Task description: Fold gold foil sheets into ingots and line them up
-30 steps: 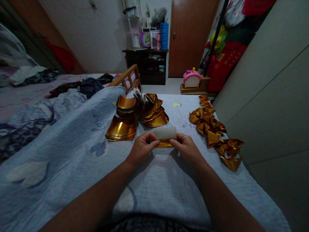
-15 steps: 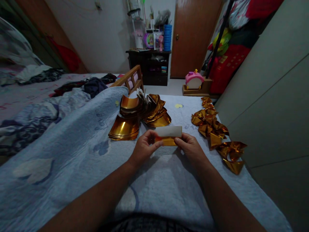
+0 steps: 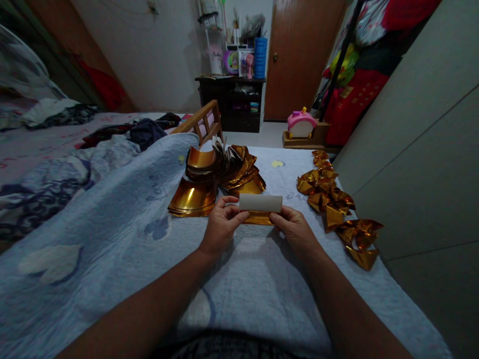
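Observation:
A sheet of gold foil paper (image 3: pixel 260 203), partly folded, is held level above the bed in front of me. Its pale back shows along the top and a gold strip along the bottom. My left hand (image 3: pixel 225 222) pinches the left end, thumb in front on the gold strip. At the other end, the thumb and fingers of my right hand (image 3: pixel 294 222) grip the paper. Just beyond lie fanned stacks of gold foil sheets (image 3: pixel 194 196). To the right, several folded gold foil pieces (image 3: pixel 325 192) form a row along the bed's edge.
A light blue quilt (image 3: pixel 262 289) covers the bed under my arms. Wooden bed rails (image 3: pixel 200 122) stand at the far left. A dark cabinet (image 3: pixel 230 104) and a pink toy (image 3: pixel 301 124) are beyond the bed. A pale panel (image 3: pixel 430 149) rises on the right.
My left hand has shifted slightly left and its fingers have loosened a little along the paper's edge. The paper's pale flap curves more now. My right hand has hardly moved.

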Action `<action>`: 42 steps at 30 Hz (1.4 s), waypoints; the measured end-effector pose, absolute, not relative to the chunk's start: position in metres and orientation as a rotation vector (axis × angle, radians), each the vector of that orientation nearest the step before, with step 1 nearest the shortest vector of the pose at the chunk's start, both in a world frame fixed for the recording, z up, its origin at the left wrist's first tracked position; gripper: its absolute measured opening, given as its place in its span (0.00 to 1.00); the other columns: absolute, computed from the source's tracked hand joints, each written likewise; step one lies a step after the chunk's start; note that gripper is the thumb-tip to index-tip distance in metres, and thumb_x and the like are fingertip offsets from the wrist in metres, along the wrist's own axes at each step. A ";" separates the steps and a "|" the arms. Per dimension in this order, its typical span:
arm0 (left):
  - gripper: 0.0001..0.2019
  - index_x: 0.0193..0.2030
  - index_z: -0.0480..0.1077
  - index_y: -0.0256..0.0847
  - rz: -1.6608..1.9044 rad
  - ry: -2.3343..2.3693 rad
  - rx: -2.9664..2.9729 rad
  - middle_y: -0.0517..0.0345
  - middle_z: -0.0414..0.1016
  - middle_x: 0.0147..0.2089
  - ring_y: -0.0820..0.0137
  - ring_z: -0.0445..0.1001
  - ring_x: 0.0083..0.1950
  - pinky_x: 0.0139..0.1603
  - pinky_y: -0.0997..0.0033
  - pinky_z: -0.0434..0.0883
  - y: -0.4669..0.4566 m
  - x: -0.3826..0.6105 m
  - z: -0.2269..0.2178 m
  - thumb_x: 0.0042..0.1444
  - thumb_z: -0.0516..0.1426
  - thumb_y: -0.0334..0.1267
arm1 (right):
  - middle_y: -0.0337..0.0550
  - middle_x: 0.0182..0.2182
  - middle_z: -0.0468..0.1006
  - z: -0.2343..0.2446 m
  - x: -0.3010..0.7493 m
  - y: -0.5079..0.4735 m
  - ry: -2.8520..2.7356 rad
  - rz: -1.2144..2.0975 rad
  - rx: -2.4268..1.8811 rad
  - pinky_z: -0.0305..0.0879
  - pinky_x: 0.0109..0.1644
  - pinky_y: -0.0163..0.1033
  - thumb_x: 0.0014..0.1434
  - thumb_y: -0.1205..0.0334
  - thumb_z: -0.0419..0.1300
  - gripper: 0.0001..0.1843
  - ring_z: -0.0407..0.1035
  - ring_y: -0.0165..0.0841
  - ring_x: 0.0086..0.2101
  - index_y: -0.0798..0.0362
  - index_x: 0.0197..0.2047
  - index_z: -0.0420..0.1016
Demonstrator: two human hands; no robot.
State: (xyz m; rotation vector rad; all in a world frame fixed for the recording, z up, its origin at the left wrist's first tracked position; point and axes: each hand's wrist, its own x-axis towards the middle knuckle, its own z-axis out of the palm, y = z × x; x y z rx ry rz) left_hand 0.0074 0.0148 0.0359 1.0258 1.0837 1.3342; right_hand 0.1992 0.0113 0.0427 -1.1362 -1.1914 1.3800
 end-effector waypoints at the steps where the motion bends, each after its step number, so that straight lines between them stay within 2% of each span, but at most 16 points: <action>1: 0.21 0.43 0.68 0.41 1.325 1.081 1.006 0.63 0.79 0.32 0.72 0.76 0.34 0.40 0.73 0.70 0.016 0.007 0.036 0.44 0.70 0.38 | 0.40 0.30 0.80 0.042 0.199 0.011 -1.192 1.377 -1.141 0.60 0.33 0.37 0.50 0.53 0.67 0.17 0.65 0.32 0.30 0.53 0.41 0.83; 6: 0.12 0.37 0.78 0.38 1.220 1.112 1.085 0.58 0.80 0.33 0.73 0.72 0.31 0.33 0.75 0.66 0.018 0.005 0.034 0.47 0.68 0.42 | 0.40 0.30 0.79 0.040 0.199 0.011 -1.146 1.375 -1.162 0.61 0.35 0.38 0.49 0.54 0.67 0.16 0.65 0.32 0.29 0.53 0.41 0.83; 11: 0.10 0.35 0.82 0.39 1.213 1.144 1.163 0.59 0.78 0.29 0.74 0.67 0.28 0.30 0.74 0.63 0.017 0.006 0.035 0.51 0.66 0.43 | 0.40 0.30 0.79 0.041 0.199 0.011 -1.129 1.375 -1.158 0.62 0.36 0.38 0.49 0.54 0.67 0.16 0.67 0.33 0.30 0.53 0.41 0.83; 23: 0.10 0.37 0.81 0.40 1.226 1.104 1.137 0.58 0.81 0.33 0.71 0.72 0.32 0.34 0.73 0.67 0.016 0.007 0.038 0.49 0.66 0.41 | 0.39 0.29 0.78 0.041 0.200 0.011 -1.181 1.348 -1.172 0.61 0.34 0.37 0.51 0.54 0.66 0.15 0.66 0.33 0.30 0.53 0.40 0.82; 32: 0.08 0.36 0.78 0.40 1.250 1.132 1.158 0.62 0.76 0.29 0.74 0.68 0.28 0.30 0.75 0.63 0.014 0.009 0.040 0.50 0.65 0.39 | 0.39 0.30 0.78 0.040 0.199 0.011 -1.198 1.351 -1.156 0.62 0.36 0.38 0.52 0.54 0.66 0.15 0.67 0.33 0.31 0.54 0.40 0.82; 38: 0.09 0.36 0.78 0.39 1.235 1.102 1.099 0.58 0.79 0.34 0.71 0.74 0.35 0.41 0.72 0.69 0.015 0.009 0.039 0.49 0.65 0.39 | 0.39 0.30 0.78 0.040 0.199 0.011 -1.185 1.353 -1.147 0.62 0.36 0.38 0.51 0.54 0.66 0.14 0.66 0.33 0.31 0.53 0.39 0.83; 42: 0.09 0.36 0.79 0.39 1.224 1.133 1.106 0.58 0.79 0.33 0.71 0.73 0.33 0.37 0.73 0.68 0.016 0.007 0.037 0.49 0.66 0.40 | 0.40 0.30 0.79 0.040 0.199 0.011 -1.193 1.348 -1.156 0.62 0.36 0.38 0.51 0.54 0.66 0.14 0.66 0.33 0.31 0.53 0.39 0.83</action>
